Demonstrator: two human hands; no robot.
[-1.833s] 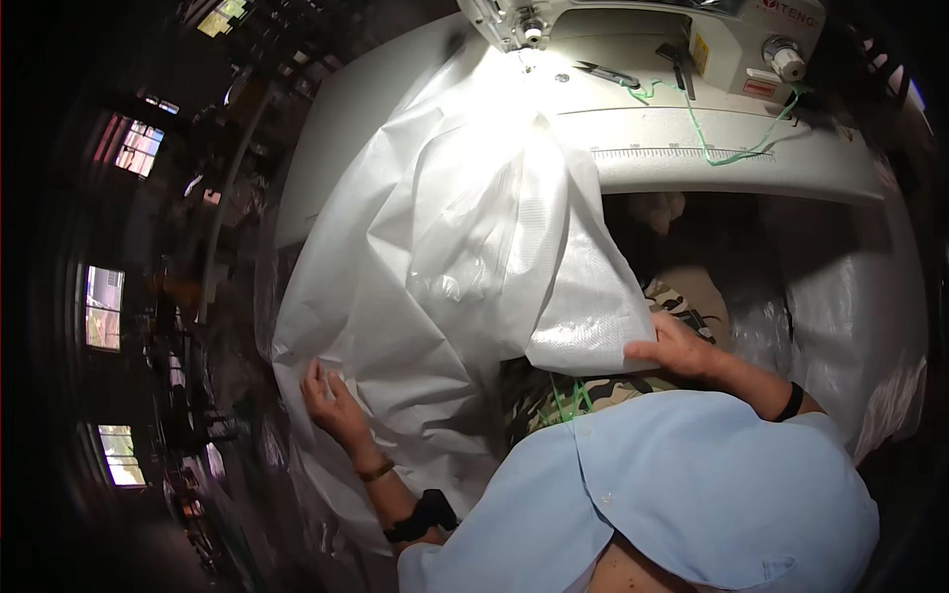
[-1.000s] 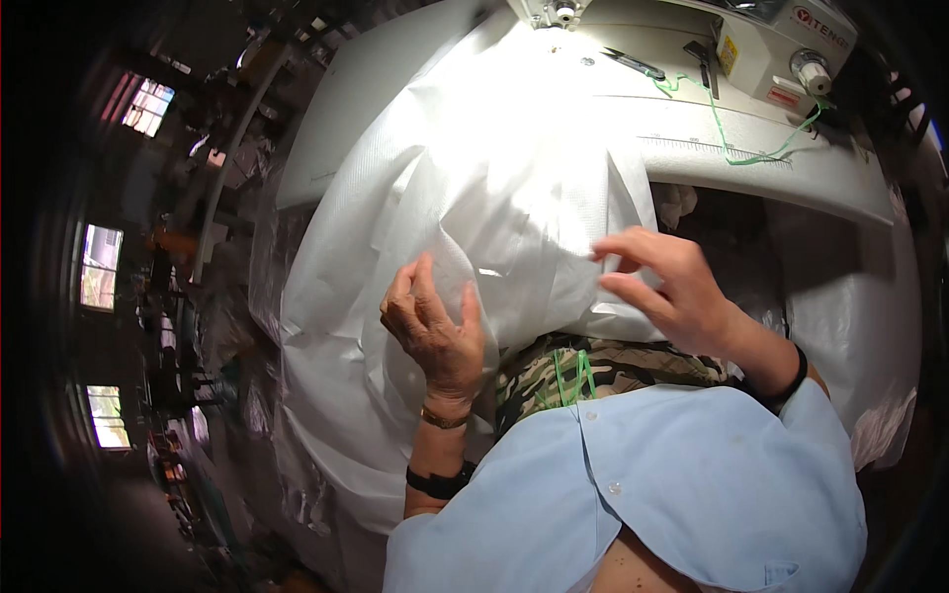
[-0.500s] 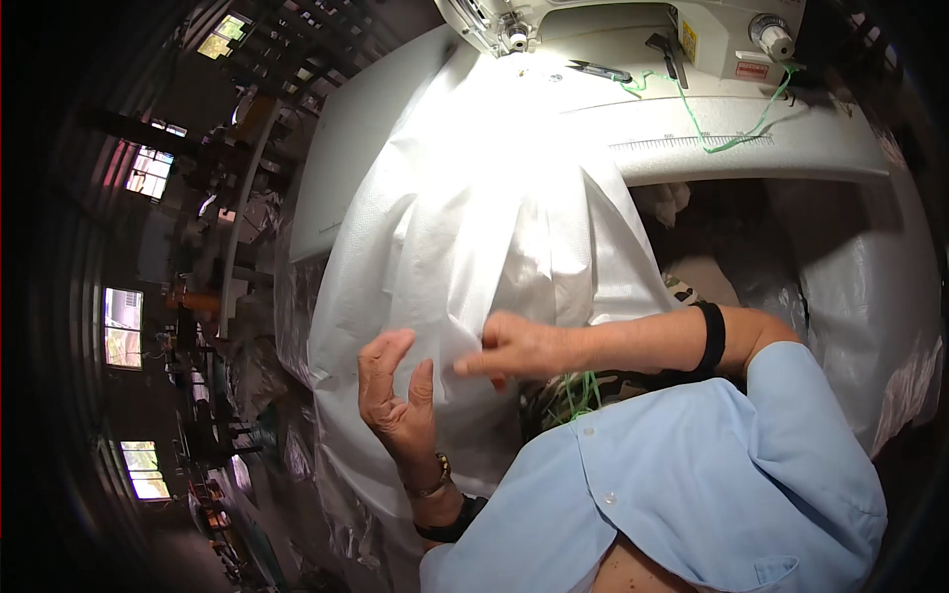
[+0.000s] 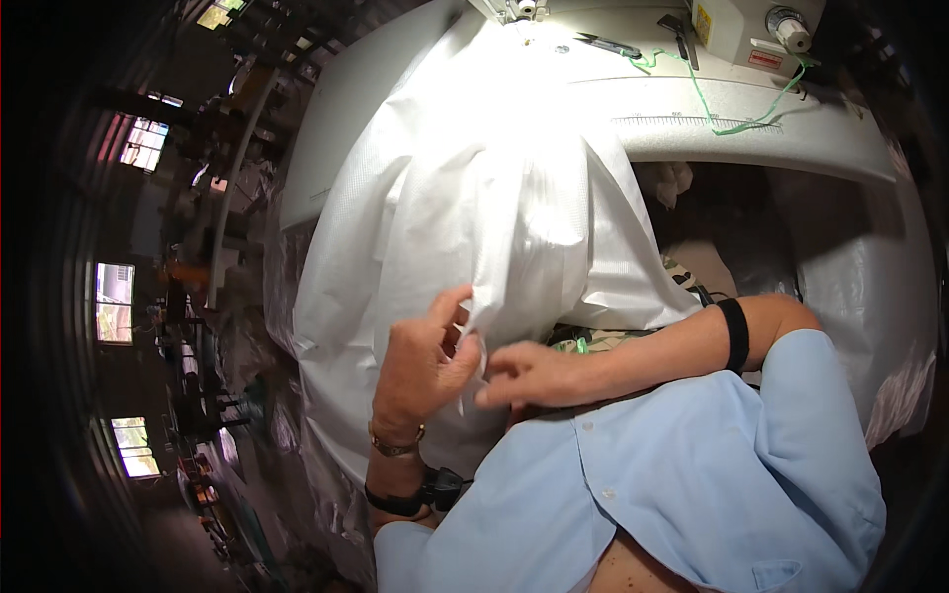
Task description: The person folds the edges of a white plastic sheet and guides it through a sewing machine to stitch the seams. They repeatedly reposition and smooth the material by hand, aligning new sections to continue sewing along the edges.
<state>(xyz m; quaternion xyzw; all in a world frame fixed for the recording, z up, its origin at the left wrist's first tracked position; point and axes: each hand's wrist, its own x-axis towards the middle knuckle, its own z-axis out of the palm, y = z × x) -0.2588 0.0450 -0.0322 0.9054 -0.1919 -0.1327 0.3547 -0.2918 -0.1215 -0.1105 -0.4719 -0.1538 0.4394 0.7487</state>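
Observation:
A large white woven plastic sheet [image 4: 425, 227] hangs in folds from the bright sewing machine bed over my lap. My left hand [image 4: 425, 361] is closed at a raised fold of it, thumb and fingers pinching the material. Close by on the right, my right hand [image 4: 529, 374] points toward that fold, its fingers slightly blurred, so their hold on the sheet cannot be made out. Above, the lower part of the sewing machine's head [image 4: 524, 12] shows at the top edge, with the sheet's far end lying in the glare under it.
On the machine bed lie black thread snips [image 4: 608, 45], a dark small tool [image 4: 678, 40] and a loose green thread [image 4: 722, 128]. A handwheel knob [image 4: 789, 28] sits at the upper right. Beyond the table's left side is a dim, cluttered workshop with windows [image 4: 115, 303].
My left hand has moved right and up, going from spread fingers to a pinch on a sheet fold. My right hand has shifted slightly right. The whole view has tilted down a little.

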